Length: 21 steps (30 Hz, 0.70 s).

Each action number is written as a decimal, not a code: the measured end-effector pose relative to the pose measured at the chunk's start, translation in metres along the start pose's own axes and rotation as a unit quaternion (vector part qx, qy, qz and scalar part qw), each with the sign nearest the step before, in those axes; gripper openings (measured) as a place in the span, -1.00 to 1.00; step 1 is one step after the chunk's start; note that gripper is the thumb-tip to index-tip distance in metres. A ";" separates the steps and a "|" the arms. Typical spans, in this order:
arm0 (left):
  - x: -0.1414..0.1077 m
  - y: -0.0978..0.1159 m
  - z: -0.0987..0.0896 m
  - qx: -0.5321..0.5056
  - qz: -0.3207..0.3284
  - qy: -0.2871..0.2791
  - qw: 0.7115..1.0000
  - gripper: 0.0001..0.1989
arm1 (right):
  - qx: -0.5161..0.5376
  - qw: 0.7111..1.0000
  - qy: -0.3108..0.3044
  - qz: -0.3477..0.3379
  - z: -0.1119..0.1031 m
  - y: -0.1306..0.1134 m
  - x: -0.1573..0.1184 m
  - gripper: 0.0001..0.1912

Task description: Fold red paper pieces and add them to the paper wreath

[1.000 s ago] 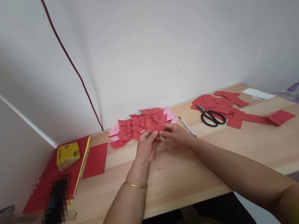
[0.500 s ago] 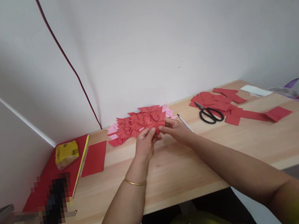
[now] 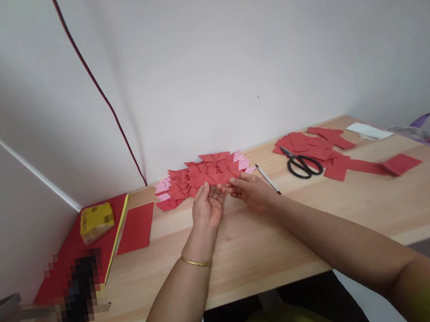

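Observation:
Between my two hands is a folded red paper piece [image 3: 214,178], held at its near edge by thumbs and fingers. My left hand [image 3: 208,206] pinches its left part, palm turned up and fingers curled beneath. My right hand [image 3: 251,190] grips the right part between thumb and fingers. Just behind it lies a heap of folded red papers [image 3: 189,178], with pink folded papers [image 3: 243,161] showing at both ends. Against this heap, the held paper's outline is hard to separate.
Scissors [image 3: 301,165] with black handles rest by loose red paper pieces [image 3: 314,145] on the right. A pen [image 3: 268,178] lies beside my right hand. At left are a red sheet [image 3: 136,228] and a yellow packet [image 3: 97,222] on a larger red sheet [image 3: 67,260].
The red paper has opened out wider between my hands. My left hand has shifted slightly left and turned its palm up more; my fingers have moved to the paper's near edge.

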<state>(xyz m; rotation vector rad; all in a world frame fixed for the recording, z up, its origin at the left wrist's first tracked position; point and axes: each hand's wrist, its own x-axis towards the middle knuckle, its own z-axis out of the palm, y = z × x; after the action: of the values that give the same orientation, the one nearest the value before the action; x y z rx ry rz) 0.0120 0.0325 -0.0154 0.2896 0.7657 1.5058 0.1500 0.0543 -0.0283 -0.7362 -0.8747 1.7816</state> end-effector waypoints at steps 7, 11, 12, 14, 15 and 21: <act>-0.003 -0.003 0.001 0.026 0.019 -0.041 0.999 -0.75 | -0.006 1.000 0.019 -0.004 0.000 -0.001 -0.001 -0.70; -0.005 -0.004 0.002 0.081 0.041 -0.065 0.994 -0.72 | -0.059 0.998 0.005 -0.034 -0.003 -0.002 0.001 -0.68; -0.005 -0.005 0.002 0.093 0.046 -0.069 0.992 -0.71 | -0.067 0.997 0.003 -0.039 -0.003 -0.002 0.002 -0.69; -0.005 -0.006 0.002 0.117 0.059 -0.077 0.988 -0.71 | -0.078 0.996 0.007 -0.050 -0.003 -0.004 0.002 -0.69; -0.006 -0.006 0.002 0.130 0.066 -0.082 0.986 -0.72 | -0.085 0.995 0.010 -0.060 -0.003 -0.005 0.001 -0.68; -0.011 -0.007 0.004 0.213 0.112 -0.095 0.966 -0.75 | -0.300 0.928 -0.006 -0.220 -0.006 -0.020 -0.003 -0.79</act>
<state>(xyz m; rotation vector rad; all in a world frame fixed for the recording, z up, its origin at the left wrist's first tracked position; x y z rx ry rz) 0.0216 0.0230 -0.0139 0.8563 0.9209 1.4859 0.1657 0.0576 -0.0153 -0.8255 -1.4933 1.1180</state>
